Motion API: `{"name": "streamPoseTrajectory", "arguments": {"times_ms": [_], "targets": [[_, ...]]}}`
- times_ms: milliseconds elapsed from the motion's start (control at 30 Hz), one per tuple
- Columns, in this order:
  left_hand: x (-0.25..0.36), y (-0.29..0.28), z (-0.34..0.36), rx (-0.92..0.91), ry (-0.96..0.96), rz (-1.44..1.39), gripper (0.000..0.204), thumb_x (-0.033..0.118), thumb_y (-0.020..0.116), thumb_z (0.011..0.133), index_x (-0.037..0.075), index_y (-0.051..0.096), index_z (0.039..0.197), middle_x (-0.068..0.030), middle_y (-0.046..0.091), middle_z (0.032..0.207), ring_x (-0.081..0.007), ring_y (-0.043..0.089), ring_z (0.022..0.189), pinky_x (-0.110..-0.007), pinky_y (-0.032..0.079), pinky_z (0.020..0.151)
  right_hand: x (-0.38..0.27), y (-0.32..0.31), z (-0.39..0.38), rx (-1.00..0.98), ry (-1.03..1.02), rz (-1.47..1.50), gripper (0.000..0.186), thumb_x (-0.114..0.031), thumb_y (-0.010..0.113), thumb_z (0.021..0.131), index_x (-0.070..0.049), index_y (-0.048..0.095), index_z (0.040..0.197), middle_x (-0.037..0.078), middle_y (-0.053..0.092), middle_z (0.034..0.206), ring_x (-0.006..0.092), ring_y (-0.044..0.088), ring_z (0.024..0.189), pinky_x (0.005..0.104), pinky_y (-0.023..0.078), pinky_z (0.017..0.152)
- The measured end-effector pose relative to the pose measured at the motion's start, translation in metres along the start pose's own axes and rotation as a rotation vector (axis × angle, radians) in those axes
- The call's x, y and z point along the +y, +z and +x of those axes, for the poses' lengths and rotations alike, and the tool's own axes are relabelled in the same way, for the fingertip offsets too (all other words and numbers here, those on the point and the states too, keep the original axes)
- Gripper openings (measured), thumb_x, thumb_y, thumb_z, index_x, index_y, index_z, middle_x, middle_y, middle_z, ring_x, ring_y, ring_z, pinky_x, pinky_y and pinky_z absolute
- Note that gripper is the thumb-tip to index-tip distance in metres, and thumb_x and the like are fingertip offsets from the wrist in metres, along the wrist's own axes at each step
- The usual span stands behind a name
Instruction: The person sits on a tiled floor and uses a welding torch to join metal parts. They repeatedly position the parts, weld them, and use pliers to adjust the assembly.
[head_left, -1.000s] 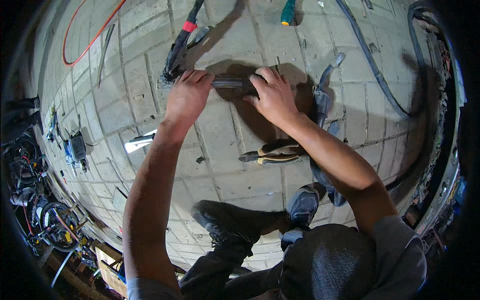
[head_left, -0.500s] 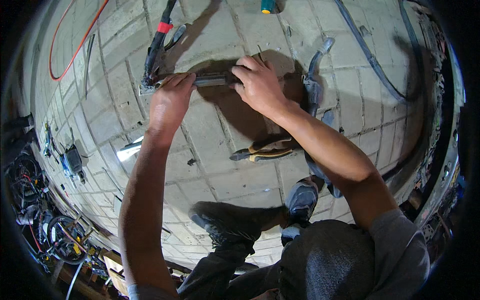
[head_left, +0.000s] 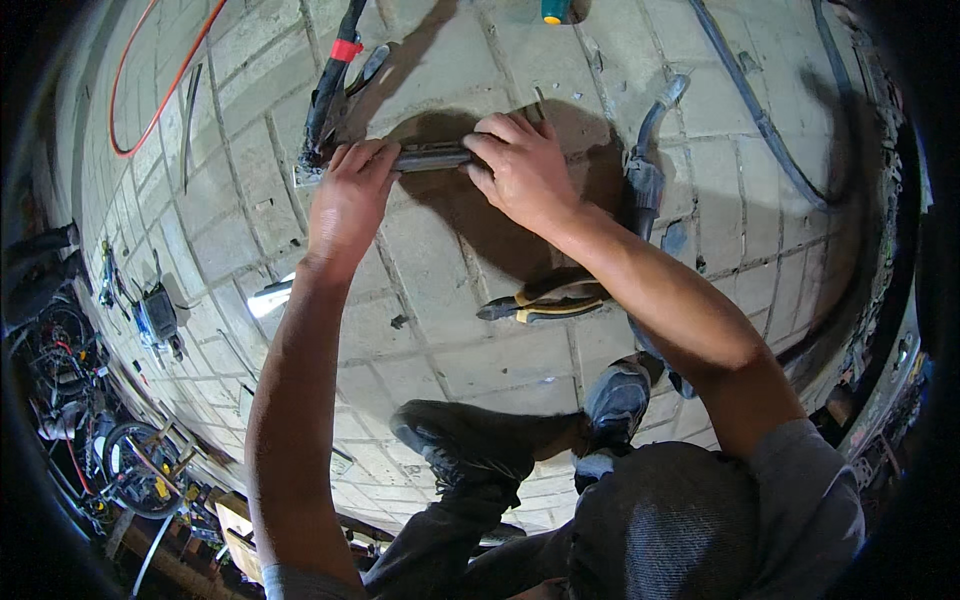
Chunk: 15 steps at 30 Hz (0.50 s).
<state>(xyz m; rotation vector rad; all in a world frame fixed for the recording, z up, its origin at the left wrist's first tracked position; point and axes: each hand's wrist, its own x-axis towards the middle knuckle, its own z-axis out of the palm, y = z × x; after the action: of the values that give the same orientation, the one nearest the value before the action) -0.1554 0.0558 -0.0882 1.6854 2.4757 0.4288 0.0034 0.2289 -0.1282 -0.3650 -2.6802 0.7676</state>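
A grey metal tube (head_left: 432,158) lies crosswise low over the paving, with a hand at either end. My left hand (head_left: 350,200) is closed over its left end, next to a flat metal corner piece (head_left: 306,177). My right hand (head_left: 525,170) grips the right end, thumb and fingers curled around it; the fingertips are partly hidden. A thin rod (head_left: 540,100) sticks up just beyond the right knuckles. Beside my left hand a dark cable-like tool with red tape (head_left: 346,50) comes down to the corner piece.
Pliers with yellow-and-black handles (head_left: 545,303) lie on the paving, nearer my feet. A dark handled tool on a cable (head_left: 645,185) rests right of my right hand. A lit lamp (head_left: 270,297) lies left of my left forearm. An orange cable (head_left: 165,100) curves at far left.
The whole view has shifted slightly. Both hands stay on the tube, whose visible side looks darker now; whether it has been turned I cannot tell.
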Motion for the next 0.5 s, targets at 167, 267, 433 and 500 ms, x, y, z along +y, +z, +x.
{"name": "streamPoseTrajectory", "arguments": {"times_ms": [167, 267, 433, 500], "targets": [[-0.0022, 0.001, 0.0039, -0.033, 0.014, 0.023, 0.032, 0.011, 0.07, 0.081, 0.005, 0.066, 0.112, -0.0104, 0.064, 0.106, -0.0305, 0.061, 0.099, -0.039, 0.051, 0.087, 0.0009, -0.0006, -0.0017, 0.007, -0.006, -0.001, 0.026, -0.02, 0.072, 0.078, -0.011, 0.066, 0.102, 0.003, 0.057, 0.107, 0.0251, 0.057, 0.101, 0.0454, 0.041, 0.084], [-0.0013, 0.0013, 0.0046, -0.025, 0.013, 0.027, 0.031, 0.012, 0.07, 0.081, 0.005, 0.066, 0.111, -0.0105, 0.064, 0.105, -0.0303, 0.061, 0.098, -0.039, 0.051, 0.086, 0.0013, -0.0013, -0.0018, 0.009, -0.018, -0.009, 0.027, -0.02, 0.071, 0.079, -0.01, 0.066, 0.103, 0.003, 0.057, 0.107, 0.0246, 0.056, 0.102, 0.0449, 0.041, 0.084], [0.0004, -0.0015, 0.0054, -0.055, -0.015, 0.013, 0.032, 0.013, 0.07, 0.081, 0.005, 0.066, 0.112, -0.0103, 0.064, 0.104, -0.0298, 0.061, 0.098, -0.039, 0.051, 0.086, 0.0003, -0.0032, -0.0009, -0.025, -0.004, -0.017, 0.027, -0.02, 0.071, 0.079, -0.01, 0.066, 0.104, 0.003, 0.057, 0.107, 0.0239, 0.057, 0.103, 0.045, 0.041, 0.085], [0.0014, -0.0027, 0.007, -0.059, -0.013, 0.007, 0.033, 0.013, 0.071, 0.081, 0.006, 0.066, 0.112, -0.0102, 0.064, 0.105, -0.0298, 0.061, 0.099, -0.039, 0.051, 0.086, 0.0008, -0.004, -0.0005, -0.012, -0.012, -0.016, 0.027, -0.02, 0.071, 0.079, -0.01, 0.066, 0.103, 0.003, 0.057, 0.107, 0.0237, 0.057, 0.104, 0.0451, 0.041, 0.085]]}}
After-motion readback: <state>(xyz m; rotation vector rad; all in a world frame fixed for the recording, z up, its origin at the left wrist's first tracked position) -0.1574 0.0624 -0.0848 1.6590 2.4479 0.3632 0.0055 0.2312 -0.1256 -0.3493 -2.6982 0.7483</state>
